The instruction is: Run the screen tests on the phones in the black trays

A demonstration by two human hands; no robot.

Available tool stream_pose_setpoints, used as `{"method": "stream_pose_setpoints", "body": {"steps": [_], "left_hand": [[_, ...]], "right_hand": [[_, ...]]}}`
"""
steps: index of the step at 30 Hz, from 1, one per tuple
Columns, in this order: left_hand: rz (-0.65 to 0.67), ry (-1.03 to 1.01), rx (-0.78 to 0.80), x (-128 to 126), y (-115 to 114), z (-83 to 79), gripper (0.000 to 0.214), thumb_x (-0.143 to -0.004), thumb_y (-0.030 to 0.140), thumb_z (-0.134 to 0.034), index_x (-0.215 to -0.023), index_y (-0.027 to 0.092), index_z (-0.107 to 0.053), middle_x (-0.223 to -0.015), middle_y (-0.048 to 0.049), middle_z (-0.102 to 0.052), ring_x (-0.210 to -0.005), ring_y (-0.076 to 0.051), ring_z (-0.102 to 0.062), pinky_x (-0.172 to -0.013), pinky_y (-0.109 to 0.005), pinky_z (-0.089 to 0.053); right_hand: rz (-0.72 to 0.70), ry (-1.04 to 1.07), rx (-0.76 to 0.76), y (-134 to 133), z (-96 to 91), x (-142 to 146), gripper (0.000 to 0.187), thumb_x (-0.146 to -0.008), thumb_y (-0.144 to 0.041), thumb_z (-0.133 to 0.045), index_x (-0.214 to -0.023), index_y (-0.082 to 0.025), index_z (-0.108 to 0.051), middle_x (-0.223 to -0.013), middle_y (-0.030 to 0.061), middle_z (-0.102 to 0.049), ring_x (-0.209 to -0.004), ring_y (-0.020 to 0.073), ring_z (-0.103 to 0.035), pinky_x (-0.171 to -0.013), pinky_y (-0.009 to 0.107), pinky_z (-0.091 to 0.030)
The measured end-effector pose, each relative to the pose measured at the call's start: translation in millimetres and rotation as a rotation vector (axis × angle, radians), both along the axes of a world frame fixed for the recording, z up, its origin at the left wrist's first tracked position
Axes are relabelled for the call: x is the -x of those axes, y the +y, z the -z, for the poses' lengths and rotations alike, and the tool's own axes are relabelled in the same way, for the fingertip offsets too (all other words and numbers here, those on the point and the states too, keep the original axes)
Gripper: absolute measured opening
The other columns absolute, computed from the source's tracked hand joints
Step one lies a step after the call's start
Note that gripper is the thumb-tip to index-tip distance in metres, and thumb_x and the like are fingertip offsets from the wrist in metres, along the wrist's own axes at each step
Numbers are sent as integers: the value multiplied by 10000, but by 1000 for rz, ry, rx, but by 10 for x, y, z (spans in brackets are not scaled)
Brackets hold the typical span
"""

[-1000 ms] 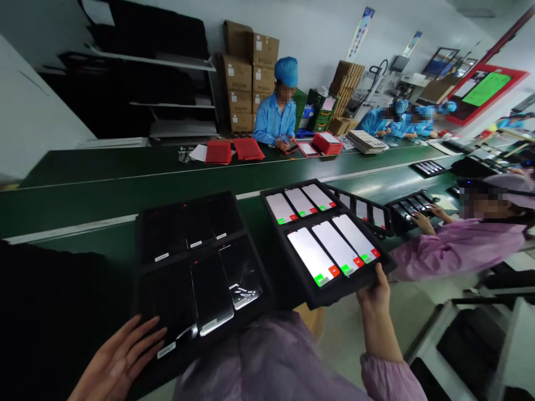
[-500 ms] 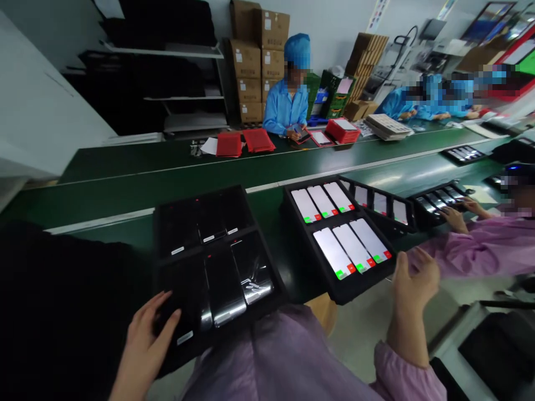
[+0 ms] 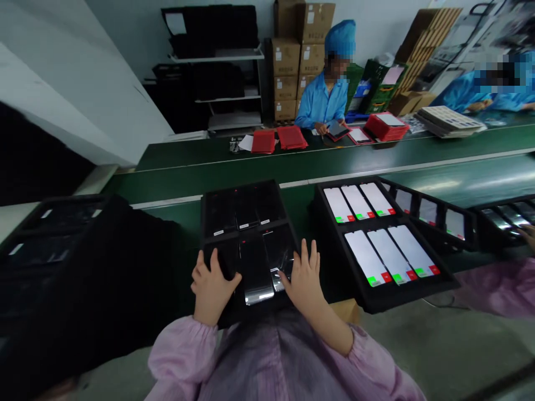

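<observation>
A black tray (image 3: pixel 244 196) of dark-screened phones lies on the green conveyor straight in front of me. My left hand (image 3: pixel 213 287) rests on its near left corner, thumb up along the left edge and fingers curled over a dark phone (image 3: pixel 254 270). My right hand (image 3: pixel 304 274) lies on the near right part with its fingers spread flat over another phone. To the right sits a second black tray (image 3: pixel 422 294) holding phones with lit white screens (image 3: pixel 390 256); neither hand touches it.
More black trays (image 3: pixel 434 209) of phones run along the belt to the right, where a co-worker's pink sleeve (image 3: pixel 497 284) shows. A stack of black trays (image 3: pixel 54 239) stands at my left. Across the belt a person in blue works beside red trays (image 3: pixel 387 125) and cardboard boxes (image 3: pixel 288 61).
My right hand let go of the lit-screen tray and came left onto the dark tray. My left hand slid up onto its near left corner. The view swung left.
</observation>
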State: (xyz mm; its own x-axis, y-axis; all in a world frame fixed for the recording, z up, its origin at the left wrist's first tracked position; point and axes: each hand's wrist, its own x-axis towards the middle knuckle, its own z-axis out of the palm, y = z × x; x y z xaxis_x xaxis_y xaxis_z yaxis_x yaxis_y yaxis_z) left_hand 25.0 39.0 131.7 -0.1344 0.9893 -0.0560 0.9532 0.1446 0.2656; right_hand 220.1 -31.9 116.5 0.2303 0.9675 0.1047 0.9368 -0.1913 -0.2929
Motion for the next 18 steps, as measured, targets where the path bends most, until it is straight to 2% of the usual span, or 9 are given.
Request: {"method": "stream_pose_setpoints", "body": {"steps": [5, 9, 14, 18], "left_hand": [[5, 58, -25, -84, 78, 12, 801, -822, 405, -674, -1534, 92, -487, -1632, -298, -337, -1312, -468, -496, -976, -640, -501], [7, 70, -72, -80, 107, 64, 765, -858, 419, -631, -1546, 119, -481, -1612, -286, -365, -1284, -459, -509, -956, -638, -501], [1, 68, -96, -74, 99, 88, 672, -894, 374, -591, -1537, 191, -515, -1586, -252, -390, -1241, -439, -511, -941, -640, -497], [16, 40, -95, -66, 94, 73, 626, -902, 360, -576, -1518, 259, -543, -1569, -209, -414, -1238, -433, -506, -954, -643, -487]], "right_hand": [[-11, -16, 32, 128, -13, 22, 745, -919, -556, -653, -1385, 23, -610, -1686, 316, -291, -1602, 483, -182, -1233, 674, -285], [1, 0, 87, 251, -87, 72, 815, -889, -571, -692, -1390, 64, -590, -1677, 357, -266, -1596, 494, -189, -1231, 683, -278], [-13, -1, 103, 303, -121, 120, 804, -905, -536, -695, -1385, 99, -581, -1663, 385, -267, -1600, 492, -170, -1242, 677, -258], [-19, 8, 60, 280, -98, 153, 754, -921, -485, -682, -1404, 83, -573, -1671, 375, -260, -1602, 490, -169, -1234, 688, -267]]}}
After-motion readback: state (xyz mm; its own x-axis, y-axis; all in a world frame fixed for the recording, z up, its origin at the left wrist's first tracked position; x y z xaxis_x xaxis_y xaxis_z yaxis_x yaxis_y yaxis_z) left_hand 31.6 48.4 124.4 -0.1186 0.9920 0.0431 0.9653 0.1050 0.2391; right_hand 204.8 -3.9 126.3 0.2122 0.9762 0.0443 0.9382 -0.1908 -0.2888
